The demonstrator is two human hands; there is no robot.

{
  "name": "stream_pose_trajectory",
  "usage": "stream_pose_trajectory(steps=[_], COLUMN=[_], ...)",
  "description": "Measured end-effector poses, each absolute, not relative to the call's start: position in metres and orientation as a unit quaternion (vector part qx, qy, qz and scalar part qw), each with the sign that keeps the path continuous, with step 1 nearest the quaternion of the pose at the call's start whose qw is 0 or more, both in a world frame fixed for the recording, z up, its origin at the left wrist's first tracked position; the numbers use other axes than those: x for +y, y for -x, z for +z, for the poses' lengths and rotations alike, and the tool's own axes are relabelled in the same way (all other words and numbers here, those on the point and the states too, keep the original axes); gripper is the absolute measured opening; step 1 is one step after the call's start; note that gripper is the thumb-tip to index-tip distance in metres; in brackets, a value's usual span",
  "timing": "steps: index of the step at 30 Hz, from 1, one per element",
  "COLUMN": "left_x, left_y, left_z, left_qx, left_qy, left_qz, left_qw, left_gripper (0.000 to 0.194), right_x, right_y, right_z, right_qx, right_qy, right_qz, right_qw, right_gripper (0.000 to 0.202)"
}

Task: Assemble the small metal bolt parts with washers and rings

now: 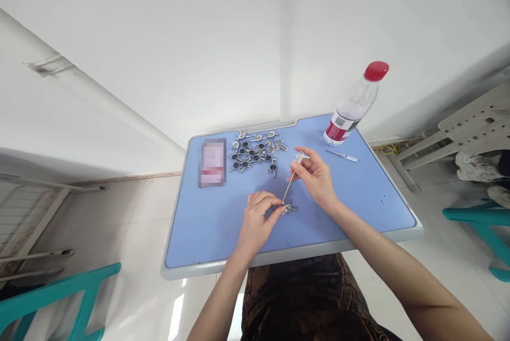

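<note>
My right hand (pixel 313 173) is closed round the clear handle of a screwdriver (pixel 288 188), whose shaft slants down to the left. A small metal piece (pixel 305 156) shows by its fingers. The tip of the shaft meets a small metal fitting (pixel 287 209) lying on the blue table (pixel 207 224). My left hand (pixel 261 216) pinches that fitting at its left side, between thumb and fingers. Beyond the hands lies a pile of metal fittings with black round parts (pixel 252 153), with plain metal pieces (pixel 278 145) at its right side.
A water bottle with a red cap (pixel 350 110) stands at the table's back right, a second screwdriver (pixel 342 155) in front of it. A blurred-out flat rectangular item (pixel 212 163) lies at the left. Teal stools (pixel 87 298) flank the table; a wall rises behind.
</note>
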State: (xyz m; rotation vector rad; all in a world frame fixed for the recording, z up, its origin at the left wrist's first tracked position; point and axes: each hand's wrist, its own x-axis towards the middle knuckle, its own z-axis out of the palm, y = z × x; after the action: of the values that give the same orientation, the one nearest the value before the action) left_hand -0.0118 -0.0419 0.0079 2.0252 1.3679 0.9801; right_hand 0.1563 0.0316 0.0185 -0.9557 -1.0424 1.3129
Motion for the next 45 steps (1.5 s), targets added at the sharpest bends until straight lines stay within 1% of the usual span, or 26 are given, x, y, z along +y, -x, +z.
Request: stream_pose_trajectory(steps=[11,24,30,33,38,45], left_x=[-0.041,-0.041,-0.042,-0.043,-0.044,-0.044], left_y=[0.013,0.013,0.014,0.014,0.012,0.011], left_z=[0.009,0.008,0.008,0.008,0.011,0.012], left_qx=[0.504,0.506,0.507,0.508,0.519,0.532], left_qy=[-0.734,-0.732,-0.737,-0.736,-0.731,-0.733], left_qz=[0.387,0.383,0.378,0.383,0.383,0.373], left_qw=[0.238,0.247,0.237,0.231,0.222,0.204], left_gripper=[0.012,0.01,0.01,0.01,0.01,0.004], right_x=[0.031,0.024,0.019,0.016,0.014,0.012], right_y=[-0.157,-0.156,-0.161,-0.163,-0.164,-0.161], right_z=[0.017,0.019,0.019,0.021,0.019,0.014], right_qx=[-0.449,-0.496,-0.61,-0.65,-0.664,-0.645], right_qy=[0.393,0.363,0.327,0.287,0.271,0.294], right_qz=[0.548,0.519,0.436,0.431,0.436,0.434], right_qw=[0.586,0.594,0.575,0.556,0.543,0.557], right_gripper=[0.045,0.041,0.046,0.049,0.056,0.057])
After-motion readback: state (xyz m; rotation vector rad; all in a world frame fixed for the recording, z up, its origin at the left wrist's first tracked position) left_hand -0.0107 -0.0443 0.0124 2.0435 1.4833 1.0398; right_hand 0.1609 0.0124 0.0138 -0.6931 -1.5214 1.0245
